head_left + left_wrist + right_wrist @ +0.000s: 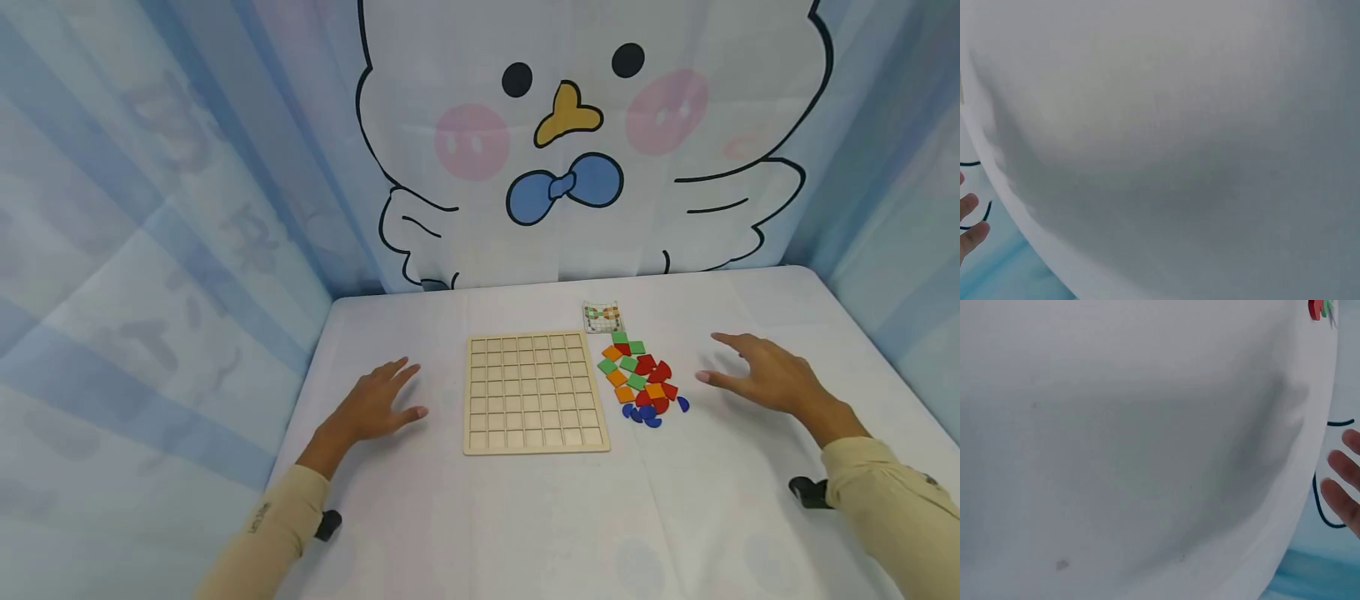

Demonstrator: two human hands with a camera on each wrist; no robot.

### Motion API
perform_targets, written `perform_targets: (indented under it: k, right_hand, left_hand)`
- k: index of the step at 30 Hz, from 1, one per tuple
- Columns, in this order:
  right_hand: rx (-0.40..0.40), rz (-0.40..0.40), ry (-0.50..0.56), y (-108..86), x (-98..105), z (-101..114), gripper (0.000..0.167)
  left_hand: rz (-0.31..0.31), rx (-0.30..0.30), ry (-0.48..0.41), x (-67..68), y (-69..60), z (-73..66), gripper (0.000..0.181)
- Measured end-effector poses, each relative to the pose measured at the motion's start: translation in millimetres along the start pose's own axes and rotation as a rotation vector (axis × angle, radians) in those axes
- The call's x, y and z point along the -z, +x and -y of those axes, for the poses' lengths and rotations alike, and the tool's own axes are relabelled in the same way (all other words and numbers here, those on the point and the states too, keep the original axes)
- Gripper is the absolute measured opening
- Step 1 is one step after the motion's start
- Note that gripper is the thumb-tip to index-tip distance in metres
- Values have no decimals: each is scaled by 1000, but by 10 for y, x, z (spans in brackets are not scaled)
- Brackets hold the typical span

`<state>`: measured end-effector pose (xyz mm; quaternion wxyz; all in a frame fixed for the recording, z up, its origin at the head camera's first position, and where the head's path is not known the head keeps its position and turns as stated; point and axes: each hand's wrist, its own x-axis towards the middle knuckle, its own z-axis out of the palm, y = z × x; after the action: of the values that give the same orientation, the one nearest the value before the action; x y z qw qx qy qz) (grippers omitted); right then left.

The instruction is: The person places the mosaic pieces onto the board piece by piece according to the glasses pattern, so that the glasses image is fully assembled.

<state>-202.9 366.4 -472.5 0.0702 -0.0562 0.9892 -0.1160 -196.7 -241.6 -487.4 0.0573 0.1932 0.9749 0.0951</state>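
Note:
A square wooden grid board (536, 392) with rows of shallow cells lies mid-table. Beside its right edge is a loose pile of flat pieces: green tiles (628, 364), orange tiles (625, 394), red pieces (645, 364) and blue half-round pieces (648, 412). A small printed pattern card (603, 317) lies behind the pile. To the board's left, my left hand (375, 402) hovers with fingers spread, holding nothing. My right hand (768, 375) is over the table right of the pile, thumb and fingers apart, also holding nothing. Only fingertips show in both wrist views.
A white cloth covers the table (540, 525). Behind it hangs a curtain (570, 242) with a cartoon face and bow tie, and blue patterned curtains (150, 317) close in both sides. Dark wrist devices (810, 492) sit under both sleeves.

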Motion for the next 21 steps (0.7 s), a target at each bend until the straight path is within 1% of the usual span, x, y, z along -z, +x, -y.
perform_targets:
  k: [8,12,15,19,21]
  right_hand:
    - [40,-4,119,80,-34,153,78]
    - [74,29,177,130,-41,251,68]
    - [105,72,216,155,-54,311,58]
    - [146,127,244,183,-117,318,46]
    - [161,150,255,195,-163,305,43]
  left_hand:
    - [83,-1,-39,-45,35,-224,83]
    - [102,-23,-41,-62,54,-320,83]
    - [115,-44,-35,-93,67,-368,83]
    - [131,-66,-25,-159,83,-411,84]
    - [145,-66,-15,-183,88,-427,85]
